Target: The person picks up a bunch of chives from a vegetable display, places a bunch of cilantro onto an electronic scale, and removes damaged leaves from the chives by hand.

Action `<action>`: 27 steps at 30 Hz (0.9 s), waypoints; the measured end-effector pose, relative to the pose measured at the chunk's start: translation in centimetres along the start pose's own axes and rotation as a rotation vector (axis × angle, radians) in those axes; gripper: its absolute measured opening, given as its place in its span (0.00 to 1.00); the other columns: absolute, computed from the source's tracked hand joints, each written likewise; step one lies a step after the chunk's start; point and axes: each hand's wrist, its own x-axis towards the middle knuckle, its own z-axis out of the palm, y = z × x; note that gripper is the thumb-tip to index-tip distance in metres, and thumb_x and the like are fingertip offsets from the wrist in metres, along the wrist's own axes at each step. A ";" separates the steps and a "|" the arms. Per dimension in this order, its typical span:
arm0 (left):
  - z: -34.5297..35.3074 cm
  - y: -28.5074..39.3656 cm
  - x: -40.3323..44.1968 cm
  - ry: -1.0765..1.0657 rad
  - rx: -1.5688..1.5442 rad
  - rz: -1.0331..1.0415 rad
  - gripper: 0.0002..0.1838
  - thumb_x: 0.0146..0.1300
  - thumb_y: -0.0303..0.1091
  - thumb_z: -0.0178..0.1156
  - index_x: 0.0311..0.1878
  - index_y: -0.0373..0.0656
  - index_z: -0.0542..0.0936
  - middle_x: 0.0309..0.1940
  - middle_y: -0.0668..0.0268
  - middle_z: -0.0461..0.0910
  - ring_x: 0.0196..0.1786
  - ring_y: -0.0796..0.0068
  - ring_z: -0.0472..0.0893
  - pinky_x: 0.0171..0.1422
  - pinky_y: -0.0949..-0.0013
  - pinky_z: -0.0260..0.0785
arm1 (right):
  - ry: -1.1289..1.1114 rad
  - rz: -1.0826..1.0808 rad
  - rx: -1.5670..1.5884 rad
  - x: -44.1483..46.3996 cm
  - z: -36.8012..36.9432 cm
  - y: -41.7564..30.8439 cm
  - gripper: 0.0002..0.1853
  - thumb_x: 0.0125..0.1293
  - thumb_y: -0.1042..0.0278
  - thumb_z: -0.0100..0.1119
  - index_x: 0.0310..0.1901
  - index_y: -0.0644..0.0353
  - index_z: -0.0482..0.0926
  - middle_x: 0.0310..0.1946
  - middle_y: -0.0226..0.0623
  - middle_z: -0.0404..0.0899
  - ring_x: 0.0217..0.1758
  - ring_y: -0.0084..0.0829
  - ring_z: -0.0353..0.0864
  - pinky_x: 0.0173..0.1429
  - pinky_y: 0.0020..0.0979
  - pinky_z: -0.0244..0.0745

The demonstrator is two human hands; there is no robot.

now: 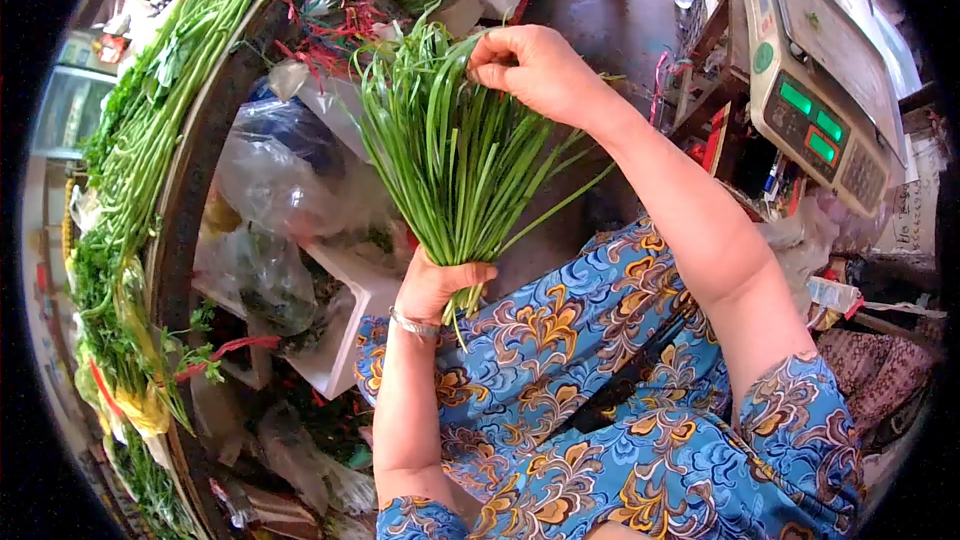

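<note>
A large bunch of green Chinese chives (450, 160) fans out upward in front of my body. Its stem ends are gathered in the fist of my left hand (432, 285), with a few ends sticking out below. At the upper right of the bunch, my right hand (528, 62) has its fingers curled and pinched at the leaf tips. What lies between those fingertips is too small to make out. A metal bracelet circles the left wrist.
Bundles of leafy greens (150, 130) lie along a shelf on the left. Plastic bags (270, 160) and a white foam box (350, 320) sit below it. Red ties (325, 40) hang at the shelf edge. A digital scale (815, 90) with green digits stands on the right.
</note>
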 end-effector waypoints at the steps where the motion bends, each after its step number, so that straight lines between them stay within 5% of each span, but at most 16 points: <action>1: 0.0 0.0 0.0 0.014 0.000 0.013 0.22 0.42 0.19 0.71 0.44 0.36 0.78 0.29 0.64 0.80 0.23 0.73 0.79 0.26 0.72 0.72 | -0.001 -0.001 0.001 0.0 -0.2 0.0 0.12 0.60 0.63 0.65 0.37 0.65 0.83 0.29 0.38 0.84 0.34 0.29 0.83 0.42 0.31 0.75; 5: -0.3 0.2 0.0 0.050 -0.094 -0.028 0.21 0.43 0.19 0.71 0.44 0.36 0.78 0.29 0.64 0.81 0.23 0.74 0.79 0.27 0.72 0.73 | -0.056 -0.050 0.196 0.0 -1.5 -1.2 0.09 0.61 0.65 0.64 0.34 0.64 0.82 0.25 0.25 0.78 0.30 0.16 0.73 0.38 0.24 0.70; 8: -0.4 0.6 0.0 0.090 -0.111 -0.023 0.20 0.43 0.18 0.71 0.43 0.36 0.79 0.29 0.65 0.81 0.24 0.74 0.79 0.28 0.72 0.73 | -0.138 0.149 0.340 -0.7 -2.0 -3.0 0.06 0.66 0.64 0.63 0.38 0.56 0.81 0.24 0.16 0.70 0.25 0.09 0.61 0.29 0.15 0.57; 12: 0.1 0.8 -0.2 0.103 -0.086 0.027 0.19 0.43 0.17 0.70 0.42 0.37 0.80 0.28 0.66 0.81 0.25 0.74 0.79 0.28 0.72 0.72 | -0.133 0.123 0.409 -0.6 -2.5 -3.2 0.06 0.66 0.65 0.63 0.38 0.58 0.81 0.26 0.17 0.72 0.25 0.09 0.62 0.29 0.16 0.57; 15: 0.0 0.9 -0.3 0.159 -0.021 0.020 0.18 0.43 0.17 0.69 0.41 0.37 0.81 0.29 0.66 0.82 0.27 0.76 0.80 0.31 0.73 0.73 | -0.128 0.108 0.546 -0.6 -2.7 -3.4 0.07 0.64 0.66 0.64 0.36 0.61 0.83 0.28 0.22 0.78 0.33 0.14 0.73 0.39 0.21 0.69; 17: 0.1 0.7 -0.2 0.240 0.146 0.084 0.17 0.43 0.17 0.69 0.40 0.36 0.82 0.31 0.68 0.83 0.30 0.78 0.80 0.36 0.73 0.74 | -0.099 -0.109 0.249 -0.5 -1.6 -3.2 0.08 0.64 0.66 0.63 0.36 0.62 0.82 0.28 0.22 0.78 0.34 0.14 0.74 0.42 0.22 0.71; 19: -0.1 0.4 0.0 0.228 0.117 0.076 0.17 0.42 0.17 0.69 0.40 0.37 0.82 0.33 0.69 0.83 0.32 0.79 0.80 0.39 0.74 0.74 | -0.166 -0.082 0.312 -1.1 -1.3 -3.6 0.08 0.64 0.67 0.63 0.35 0.63 0.82 0.28 0.23 0.79 0.37 0.15 0.75 0.45 0.23 0.71; 22: 0.0 1.1 -0.3 0.195 0.175 0.065 0.19 0.42 0.17 0.70 0.42 0.37 0.82 0.35 0.68 0.83 0.34 0.78 0.80 0.41 0.73 0.74 | -0.208 0.028 0.458 -1.3 -1.6 -4.7 0.08 0.64 0.66 0.63 0.36 0.62 0.82 0.28 0.22 0.79 0.36 0.15 0.74 0.43 0.21 0.70; 25: -0.4 0.6 -0.2 0.128 0.064 0.098 0.21 0.43 0.18 0.71 0.45 0.37 0.81 0.36 0.68 0.83 0.34 0.78 0.80 0.41 0.73 0.74 | 0.076 -0.060 0.204 -0.6 -1.6 -2.5 0.08 0.65 0.63 0.64 0.37 0.60 0.83 0.28 0.20 0.77 0.31 0.12 0.71 0.37 0.18 0.67; 27: -0.5 0.6 -0.2 0.128 0.076 0.084 0.23 0.43 0.18 0.71 0.46 0.37 0.80 0.36 0.68 0.82 0.32 0.77 0.80 0.38 0.73 0.74 | 0.052 0.069 0.536 -0.6 -2.7 -3.1 0.09 0.66 0.62 0.63 0.39 0.59 0.83 0.28 0.20 0.77 0.28 0.11 0.68 0.31 0.17 0.63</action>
